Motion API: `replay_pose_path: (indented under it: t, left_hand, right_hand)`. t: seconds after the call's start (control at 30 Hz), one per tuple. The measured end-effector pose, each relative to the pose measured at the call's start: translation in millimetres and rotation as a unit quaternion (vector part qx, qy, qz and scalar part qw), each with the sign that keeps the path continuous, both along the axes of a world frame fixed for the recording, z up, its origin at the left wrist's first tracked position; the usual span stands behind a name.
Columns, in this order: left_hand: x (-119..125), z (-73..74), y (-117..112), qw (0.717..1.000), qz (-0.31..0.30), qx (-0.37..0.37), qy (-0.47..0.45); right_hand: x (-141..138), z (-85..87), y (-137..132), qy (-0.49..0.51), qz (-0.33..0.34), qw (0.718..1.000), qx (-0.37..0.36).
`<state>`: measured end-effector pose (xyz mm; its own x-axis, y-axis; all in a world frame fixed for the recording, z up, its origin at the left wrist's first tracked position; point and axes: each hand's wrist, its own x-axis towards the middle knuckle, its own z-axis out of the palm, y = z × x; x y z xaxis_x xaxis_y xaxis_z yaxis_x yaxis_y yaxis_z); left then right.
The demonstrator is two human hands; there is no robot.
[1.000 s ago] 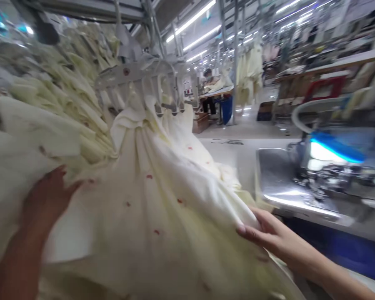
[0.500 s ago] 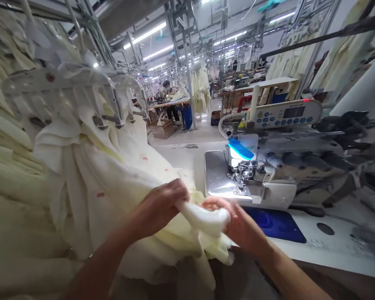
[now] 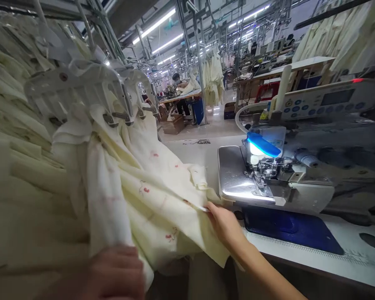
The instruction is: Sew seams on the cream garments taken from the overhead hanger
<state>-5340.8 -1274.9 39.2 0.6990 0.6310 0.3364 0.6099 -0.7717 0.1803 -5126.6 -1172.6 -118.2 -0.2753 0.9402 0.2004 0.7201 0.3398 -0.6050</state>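
Note:
A cream garment (image 3: pixel 168 200) with small red embroidered motifs hangs from a clear clip hanger (image 3: pixel 78 87) and spreads over the table edge. My right hand (image 3: pixel 223 221) pinches the garment's edge, just left of the sewing machine's metal plate. Low in the view, my left hand (image 3: pixel 118 271) is blurred, its fingers curled at the lower end of a white part of the garment. What lies inside its fingers is hidden. A rolled or folded bit of cream cloth (image 3: pixel 198 176) rests on the table beyond my right hand.
To the right stands an overlock sewing machine (image 3: pixel 312 146) with a lit needle area and a control panel (image 3: pixel 334 100). A dark blue pad (image 3: pixel 293 229) lies before it on the white table (image 3: pixel 346 258). More cream garments (image 3: pixel 18 166) hang at left. A person (image 3: pixel 178 81) sits farther back.
My hands have moved apart: the left down and to the left, the right slightly left. The bunched cloth between them has opened out, showing the motifs. The view has shifted left.

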Motion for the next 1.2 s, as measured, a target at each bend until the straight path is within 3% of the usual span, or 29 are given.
replay_pose_path:
  t: [0.13, 0.2, 0.27, 0.37, 0.43, 0.53, 0.67, 0.8, 0.9, 1.0, 1.07, 1.2]
  left_hand:
    - [46, -14.2, 36, 0.992, -0.124, 0.031, -0.013]
    - [79, -26.2, 54, 0.987, -0.138, 0.076, -0.018]
    - [111, -39.5, 69, 0.983, -0.131, 0.119, -0.043]
    - [147, -60.7, 89, 0.981, -0.091, 0.153, -0.08]
    - [160, -74.1, 105, 0.987, -0.052, 0.141, -0.058]
    - [167, -87.2, 130, 0.994, -0.021, 0.104, -0.017]
    - [164, -81.2, 147, 0.997, 0.0, 0.073, 0.002]
    - [157, -51.0, 128, 0.994, -0.012, 0.093, 0.048]
    - [147, -27.3, 105, 0.987, 0.001, 0.141, 0.083]
    - [137, -18.4, 90, 0.978, 0.059, 0.192, 0.055]
    - [137, -23.5, 89, 0.978, 0.09, 0.186, 0.033]
    - [153, -44.5, 100, 0.984, 0.086, 0.153, 0.036]
  right_hand:
    - [54, 27.5, -23, 0.133, 0.059, 0.989, -0.019]
    - [78, 46.6, -34, 0.217, 0.051, 0.974, -0.048]
    - [95, 60.1, -38, 0.209, -0.062, 0.976, -0.028]
    - [106, 62.2, -27, 0.079, -0.272, 0.957, 0.066]
    - [107, 56.5, -13, 0.017, -0.343, 0.932, 0.113]
    - [107, 51.2, 5, -0.005, -0.383, 0.911, 0.152]
    - [108, 53.5, 1, 0.038, -0.352, 0.918, 0.176]
    - [95, 52.1, -35, 0.176, -0.206, 0.929, 0.253]
    - [81, 49.8, -53, 0.274, -0.139, 0.941, 0.144]
    - [76, 49.3, -53, 0.408, -0.09, 0.908, -0.032]
    - [78, 47.9, -51, 0.471, -0.057, 0.874, -0.105]
    - [89, 40.3, -52, 0.515, -0.064, 0.846, -0.124]
